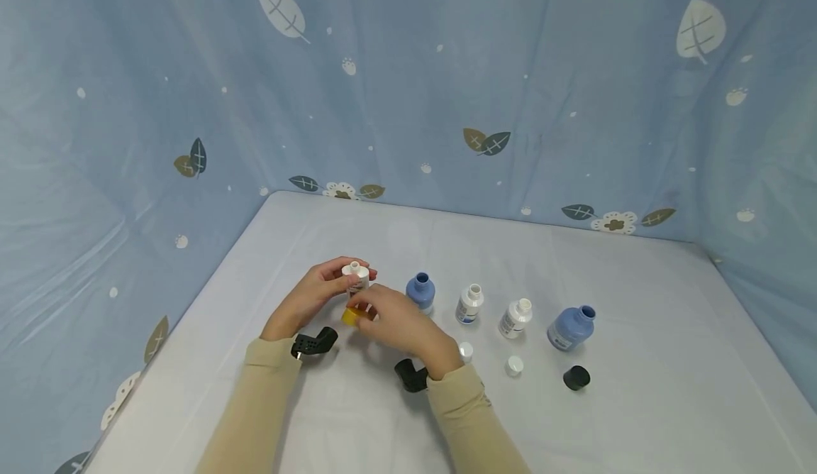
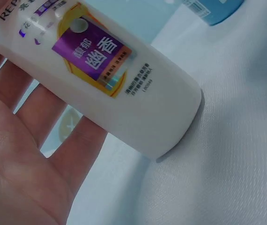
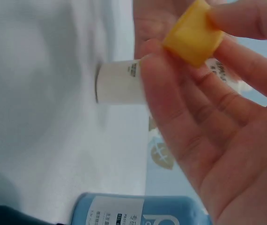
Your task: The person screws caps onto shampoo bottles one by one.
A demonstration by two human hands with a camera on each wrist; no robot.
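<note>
My left hand (image 1: 313, 293) grips a white bottle (image 1: 355, 273) near its top; the bottle stands upright with its narrow neck uncovered. In the left wrist view, the bottle (image 2: 157, 93) has a purple and gold label, and its base is at the white surface. My right hand (image 1: 402, 321) pinches a yellow cap (image 1: 352, 316) between thumb and fingers, in front of the bottle and apart from its neck. In the right wrist view, the cap (image 3: 193, 37) covers part of the scene, and the right fingers hide the bottle's middle.
Right of the hands stand a blue bottle (image 1: 420, 292), two white bottles (image 1: 469, 305) and another blue bottle (image 1: 569, 330), all uncapped. Nearer lie a white cap (image 1: 466, 351), a second white cap (image 1: 513, 366) and a black cap (image 1: 576, 377). A patterned blue curtain (image 1: 408, 91) borders the table.
</note>
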